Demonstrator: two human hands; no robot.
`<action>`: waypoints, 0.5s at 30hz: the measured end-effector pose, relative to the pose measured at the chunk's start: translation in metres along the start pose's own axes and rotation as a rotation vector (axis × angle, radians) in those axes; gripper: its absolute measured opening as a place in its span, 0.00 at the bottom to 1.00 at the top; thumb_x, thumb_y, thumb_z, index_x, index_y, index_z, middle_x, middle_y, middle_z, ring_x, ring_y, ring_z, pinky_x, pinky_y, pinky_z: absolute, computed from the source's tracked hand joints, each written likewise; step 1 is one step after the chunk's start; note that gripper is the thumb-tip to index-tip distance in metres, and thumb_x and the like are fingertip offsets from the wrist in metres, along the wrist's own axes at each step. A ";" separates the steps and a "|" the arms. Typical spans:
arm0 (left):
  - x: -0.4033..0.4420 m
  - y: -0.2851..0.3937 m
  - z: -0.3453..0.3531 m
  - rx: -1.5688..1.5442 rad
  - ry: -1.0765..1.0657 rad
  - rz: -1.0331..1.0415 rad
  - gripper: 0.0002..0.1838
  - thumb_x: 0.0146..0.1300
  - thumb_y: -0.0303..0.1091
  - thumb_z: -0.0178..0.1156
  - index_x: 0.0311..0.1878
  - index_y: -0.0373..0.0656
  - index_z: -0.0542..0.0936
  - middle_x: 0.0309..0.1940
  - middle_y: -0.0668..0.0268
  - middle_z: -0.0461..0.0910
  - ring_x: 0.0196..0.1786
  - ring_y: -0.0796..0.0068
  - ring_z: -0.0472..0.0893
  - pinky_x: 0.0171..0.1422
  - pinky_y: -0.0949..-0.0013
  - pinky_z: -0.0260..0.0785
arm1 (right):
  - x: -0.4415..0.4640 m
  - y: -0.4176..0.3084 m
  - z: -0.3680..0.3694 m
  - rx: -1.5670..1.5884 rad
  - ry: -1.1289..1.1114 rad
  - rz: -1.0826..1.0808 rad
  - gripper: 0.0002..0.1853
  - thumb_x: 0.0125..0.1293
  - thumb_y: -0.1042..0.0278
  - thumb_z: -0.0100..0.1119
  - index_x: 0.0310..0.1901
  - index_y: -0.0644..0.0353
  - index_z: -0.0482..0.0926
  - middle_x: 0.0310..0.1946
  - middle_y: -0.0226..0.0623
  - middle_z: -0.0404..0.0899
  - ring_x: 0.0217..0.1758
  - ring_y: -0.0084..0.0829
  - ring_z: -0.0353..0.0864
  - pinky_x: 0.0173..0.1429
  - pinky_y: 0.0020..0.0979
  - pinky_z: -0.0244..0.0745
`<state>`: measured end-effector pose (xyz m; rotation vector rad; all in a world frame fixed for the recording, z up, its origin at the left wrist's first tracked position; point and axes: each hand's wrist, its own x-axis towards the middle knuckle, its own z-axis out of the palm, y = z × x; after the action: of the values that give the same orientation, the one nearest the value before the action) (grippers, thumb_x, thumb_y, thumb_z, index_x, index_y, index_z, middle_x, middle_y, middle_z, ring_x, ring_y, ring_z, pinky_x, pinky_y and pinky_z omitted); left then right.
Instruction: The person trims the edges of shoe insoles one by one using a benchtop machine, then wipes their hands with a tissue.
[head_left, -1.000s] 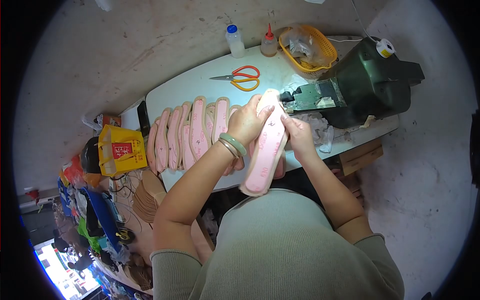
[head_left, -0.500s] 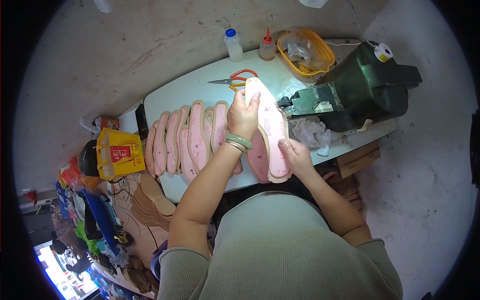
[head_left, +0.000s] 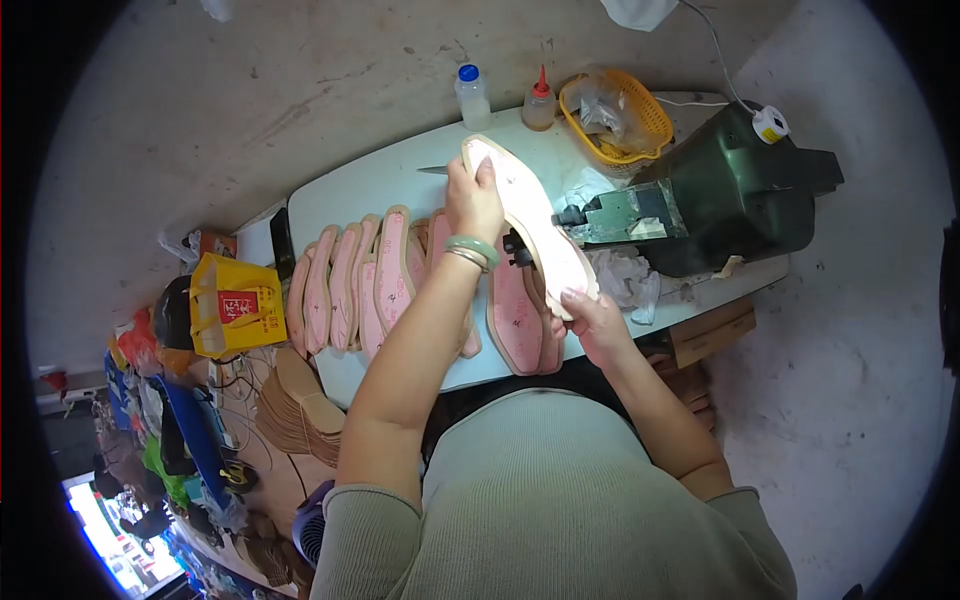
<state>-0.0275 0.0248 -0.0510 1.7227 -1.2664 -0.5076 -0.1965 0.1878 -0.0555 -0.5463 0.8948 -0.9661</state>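
A pale pink insole with a beige edge is held up between both hands, beside the green machine's arm. My left hand, with bangles at the wrist, grips its upper left end, thumb on top. At its lower right end my right hand pinches the scalloped edge. Under the held piece, more pink insoles lie on the white table near its front edge. Several others overlap in a row to the left. Scissors are mostly hidden behind the held insole and my left hand.
Behind stand a blue-capped bottle, a red-tipped bottle and a yellow basket. Crumpled paper lies below the machine arm. Left of the table are a yellow bag and stacked brown soles. A cardboard box sits at right.
The held insole has gone from nearly upright to slanting, its upper end moving left and its lower end right and up. My left hand has moved left and covers most of the scissors.
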 end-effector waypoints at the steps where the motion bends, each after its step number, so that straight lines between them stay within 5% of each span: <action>1: 0.008 -0.011 0.007 0.157 0.105 0.222 0.23 0.63 0.46 0.62 0.52 0.37 0.75 0.50 0.48 0.78 0.56 0.52 0.76 0.61 0.55 0.65 | 0.005 -0.001 0.005 0.014 0.027 -0.005 0.13 0.70 0.61 0.56 0.45 0.64 0.78 0.33 0.35 0.81 0.30 0.26 0.81 0.32 0.26 0.76; 2: 0.013 -0.023 0.012 0.314 0.209 0.443 0.24 0.62 0.47 0.62 0.53 0.36 0.75 0.53 0.48 0.77 0.59 0.51 0.74 0.64 0.55 0.63 | 0.009 -0.004 0.009 0.027 0.055 -0.009 0.13 0.70 0.62 0.56 0.44 0.64 0.78 0.32 0.35 0.81 0.30 0.25 0.81 0.32 0.26 0.76; 5: 0.024 0.008 -0.020 0.285 -0.452 0.734 0.31 0.60 0.51 0.64 0.57 0.35 0.74 0.55 0.50 0.74 0.61 0.51 0.69 0.68 0.55 0.58 | 0.027 -0.011 0.021 0.052 0.112 0.001 0.11 0.70 0.62 0.56 0.42 0.62 0.78 0.29 0.33 0.81 0.26 0.22 0.79 0.29 0.22 0.74; 9: 0.040 0.015 -0.024 0.212 -1.095 0.849 0.20 0.59 0.51 0.65 0.47 0.47 0.83 0.37 0.62 0.76 0.48 0.60 0.71 0.60 0.60 0.61 | 0.047 -0.014 0.029 0.015 0.148 0.005 0.12 0.71 0.59 0.56 0.39 0.60 0.79 0.23 0.30 0.80 0.19 0.18 0.76 0.25 0.19 0.69; 10: 0.040 0.018 -0.025 0.253 -1.057 0.863 0.14 0.60 0.50 0.65 0.40 0.52 0.85 0.34 0.67 0.77 0.46 0.64 0.71 0.58 0.62 0.62 | 0.049 -0.014 0.029 0.001 0.153 0.007 0.12 0.71 0.59 0.56 0.38 0.59 0.80 0.22 0.30 0.80 0.19 0.18 0.76 0.24 0.18 0.68; 15: 0.040 0.019 -0.033 0.352 -1.075 0.822 0.12 0.63 0.47 0.61 0.44 0.53 0.85 0.36 0.67 0.78 0.47 0.64 0.72 0.58 0.60 0.63 | 0.050 -0.020 0.025 -0.063 0.182 0.004 0.14 0.71 0.56 0.56 0.34 0.58 0.81 0.21 0.29 0.81 0.17 0.16 0.75 0.23 0.17 0.66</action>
<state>0.0028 0.0018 -0.0109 0.9452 -2.7727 -0.7503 -0.1711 0.1344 -0.0474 -0.5157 1.0921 -0.9982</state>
